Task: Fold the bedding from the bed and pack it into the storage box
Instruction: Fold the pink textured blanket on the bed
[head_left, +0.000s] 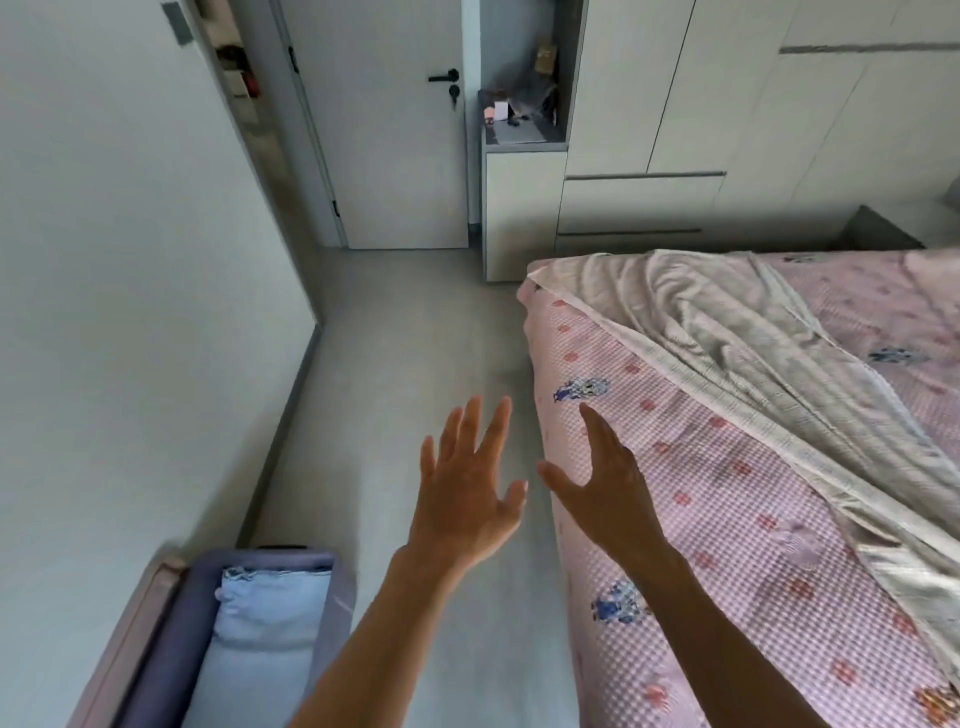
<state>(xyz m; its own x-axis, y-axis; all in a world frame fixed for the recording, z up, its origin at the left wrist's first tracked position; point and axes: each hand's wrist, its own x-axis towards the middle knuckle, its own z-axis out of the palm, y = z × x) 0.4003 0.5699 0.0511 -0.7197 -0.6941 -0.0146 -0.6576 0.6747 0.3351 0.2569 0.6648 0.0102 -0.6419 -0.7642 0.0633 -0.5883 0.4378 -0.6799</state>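
— What are the hands doing?
— Left hand (467, 493) and right hand (605, 491) are reaching out, fingers spread, gripping nothing.
— And the bedding?
— Grey blanket (727, 332) is lying rumpled on the bed (727, 519), right; storage box (332, 597) is sitting near left.

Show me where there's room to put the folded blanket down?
The grey floor between the wall and the bed is bare up to the door. The storage box already holds light blue bedding. The bed is crowded with the rumpled beige blanket.
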